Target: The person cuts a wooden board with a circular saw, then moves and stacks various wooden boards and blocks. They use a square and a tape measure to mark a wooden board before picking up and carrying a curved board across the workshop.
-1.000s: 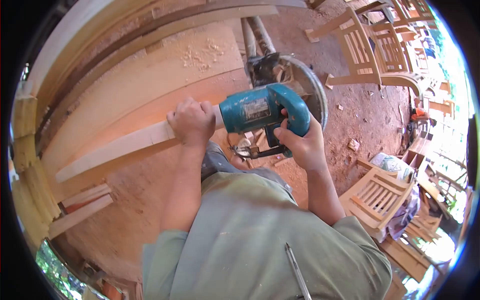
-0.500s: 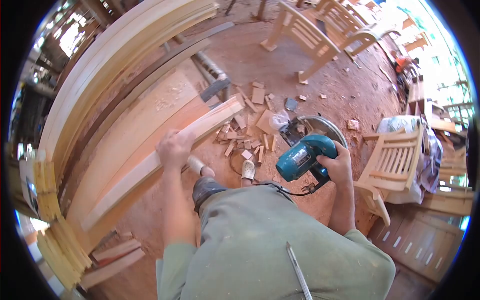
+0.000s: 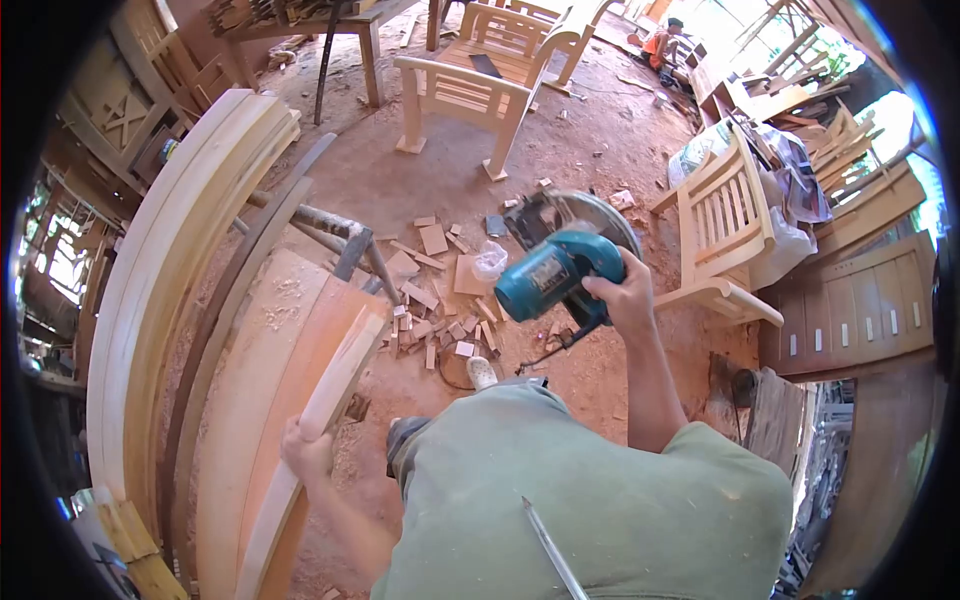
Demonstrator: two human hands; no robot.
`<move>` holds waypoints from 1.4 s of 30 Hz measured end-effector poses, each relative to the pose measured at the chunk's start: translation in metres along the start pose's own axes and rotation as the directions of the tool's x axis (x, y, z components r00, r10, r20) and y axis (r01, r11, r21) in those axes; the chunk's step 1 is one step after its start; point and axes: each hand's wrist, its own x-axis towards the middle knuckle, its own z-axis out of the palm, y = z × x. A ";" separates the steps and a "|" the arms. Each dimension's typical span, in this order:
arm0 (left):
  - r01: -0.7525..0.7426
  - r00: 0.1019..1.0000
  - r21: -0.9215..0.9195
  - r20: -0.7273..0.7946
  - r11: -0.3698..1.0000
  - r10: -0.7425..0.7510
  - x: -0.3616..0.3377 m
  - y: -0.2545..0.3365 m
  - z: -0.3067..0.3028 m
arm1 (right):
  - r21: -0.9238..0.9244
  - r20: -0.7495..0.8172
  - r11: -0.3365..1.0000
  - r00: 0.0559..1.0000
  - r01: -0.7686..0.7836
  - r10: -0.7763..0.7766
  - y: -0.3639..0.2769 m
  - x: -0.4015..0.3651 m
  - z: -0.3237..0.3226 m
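My right hand (image 3: 622, 293) grips the rear handle of a teal circular saw (image 3: 545, 280), held up over the floor to the right of the boards. Its round guard points away from me, and a dark cord hangs below it. My left hand (image 3: 307, 452) is closed around the edge of a long pale wooden strip (image 3: 340, 385). That strip lies along the right side of a wide plank (image 3: 255, 400), which has sawdust scattered on its far part. A pencil-like stick (image 3: 552, 548) lies against my green shirt.
Curved timbers (image 3: 165, 300) are stacked left of the plank. Wood offcuts (image 3: 435, 300) and a clear plastic bag (image 3: 490, 262) litter the floor ahead. A wooden bench frame (image 3: 465, 90) stands beyond, a slatted chair (image 3: 725, 220) at right. A person (image 3: 660, 48) crouches far off.
The view has swung toward the right. My left hand has moved nearer to me along the strip, still closed on it. The saw remains raised in my right hand.
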 end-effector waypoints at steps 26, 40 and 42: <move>0.310 0.888 -0.118 -0.319 0.943 -0.332 -0.066 -0.298 -0.113 | 0.788 0.570 0.280 0.822 -0.549 0.007 -0.006 -0.042 0.393; 0.526 0.808 0.054 -0.343 0.849 -0.479 -0.063 -0.266 -0.111 | 0.698 0.716 -0.029 0.696 -0.716 0.061 0.049 -0.047 0.468; 0.529 0.808 0.128 -0.379 0.839 -0.451 -0.066 -0.273 -0.108 | 0.723 0.679 0.028 0.717 -0.690 0.158 0.042 -0.052 0.475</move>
